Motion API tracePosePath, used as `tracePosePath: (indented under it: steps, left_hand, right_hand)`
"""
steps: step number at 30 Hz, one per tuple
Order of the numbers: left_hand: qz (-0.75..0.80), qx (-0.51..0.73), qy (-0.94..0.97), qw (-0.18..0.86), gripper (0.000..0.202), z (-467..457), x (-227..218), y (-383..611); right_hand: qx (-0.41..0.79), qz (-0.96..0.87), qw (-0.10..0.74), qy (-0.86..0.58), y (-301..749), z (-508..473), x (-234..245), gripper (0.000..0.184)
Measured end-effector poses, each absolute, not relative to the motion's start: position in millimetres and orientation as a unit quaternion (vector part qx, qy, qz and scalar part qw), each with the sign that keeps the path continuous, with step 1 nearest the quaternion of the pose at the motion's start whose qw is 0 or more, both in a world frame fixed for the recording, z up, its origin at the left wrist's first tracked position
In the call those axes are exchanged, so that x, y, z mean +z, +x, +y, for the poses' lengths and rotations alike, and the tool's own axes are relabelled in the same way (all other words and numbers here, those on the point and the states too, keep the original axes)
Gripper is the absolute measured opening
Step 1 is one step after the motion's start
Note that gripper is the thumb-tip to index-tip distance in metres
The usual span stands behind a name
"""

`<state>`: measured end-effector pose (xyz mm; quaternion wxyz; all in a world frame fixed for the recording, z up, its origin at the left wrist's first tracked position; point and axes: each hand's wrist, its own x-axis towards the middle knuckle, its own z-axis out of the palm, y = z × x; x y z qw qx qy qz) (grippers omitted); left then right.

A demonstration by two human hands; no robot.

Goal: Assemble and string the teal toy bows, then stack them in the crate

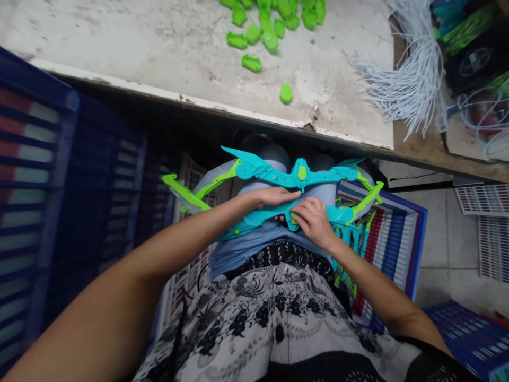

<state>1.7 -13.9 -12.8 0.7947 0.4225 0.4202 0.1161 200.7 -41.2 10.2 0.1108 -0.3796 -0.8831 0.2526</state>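
A teal and lime-green toy bow lies across my lap below the table edge. A second teal piece sits just under it, closer to my body. My left hand rests on the middle of these pieces, fingers curled against the teal plastic. My right hand presses down on the centre of the nearer piece beside a small green part, fingers bent over it. More teal and green bow parts hang at my right hip.
A worn white table carries several small green plastic pieces and a bundle of pale blue strings at its right end. Blue slatted crates stand at my left and right.
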Motion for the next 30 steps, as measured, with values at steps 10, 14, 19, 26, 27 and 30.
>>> tracePosePath:
  steps: [10, 14, 19, 26, 27, 30]
  left_hand:
    - [0.428, 0.079, 0.614, 0.659, 0.039, -11.9, -14.6, 3.5]
    - [0.471, 0.042, 0.627, 0.619, 0.032, -11.6, -11.8, 9.1]
    - [0.482, 0.029, 0.687, 0.543, 0.03, -18.1, 0.6, 9.4]
    - [0.515, 0.115, 0.792, 0.307, 0.041, -82.9, 24.1, 11.2]
    - [0.511, 0.137, 0.812, 0.248, 0.043, -91.6, 22.7, 10.8]
    - [0.495, 0.181, 0.844, 0.097, 0.049, -106.5, 7.6, 9.6]
  right_hand:
    - [0.227, -0.884, 0.024, -0.407, 213.7, -43.9, -1.4, 0.063]
    - [0.235, -0.876, -0.06, -0.416, 208.6, -32.1, 2.3, 0.076]
    - [0.178, -0.889, -0.03, -0.421, 202.1, -41.7, -2.5, 0.074]
    - [0.147, -0.922, 0.054, -0.355, 213.5, -60.2, 32.6, 0.054]
    - [0.16, -0.922, 0.078, -0.344, 216.9, -58.8, 41.2, 0.047]
    - [0.198, -0.904, 0.165, -0.343, 232.9, -36.3, 62.4, 0.03]
